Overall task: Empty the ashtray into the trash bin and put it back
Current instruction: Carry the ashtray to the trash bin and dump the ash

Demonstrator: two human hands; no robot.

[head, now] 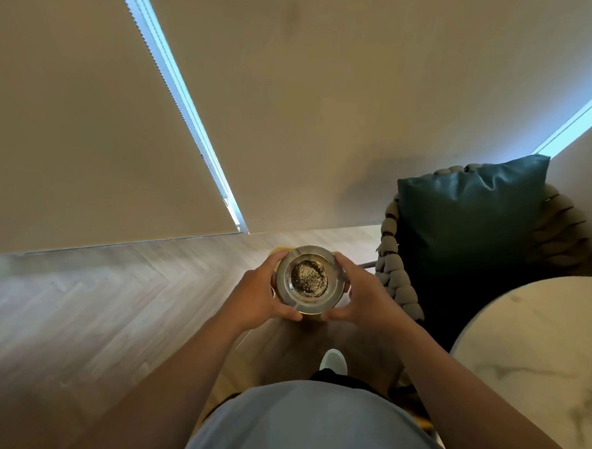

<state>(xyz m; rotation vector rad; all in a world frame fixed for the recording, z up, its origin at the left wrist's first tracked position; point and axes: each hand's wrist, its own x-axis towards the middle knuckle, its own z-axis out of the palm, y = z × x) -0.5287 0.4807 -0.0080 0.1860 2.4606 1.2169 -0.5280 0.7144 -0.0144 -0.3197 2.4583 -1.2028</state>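
Observation:
A round clear glass ashtray (308, 280) with dark speckled ash in its bowl is held level in mid-air, above the wooden floor. My left hand (256, 292) grips its left rim, thumb curled under the near edge. My right hand (359, 293) holds the right rim the same way. A yellowish edge (283, 249) shows just beyond and below the ashtray; I cannot tell what it belongs to. No trash bin is plainly visible.
A woven rope chair (393, 263) with a dark teal cushion (470, 213) stands at the right. A round marble-top table (538, 347) is at the near right. Beige roller blinds (87, 127) fill the far wall. My foot in a white shoe (333, 360) is on the herringbone floor (95, 299).

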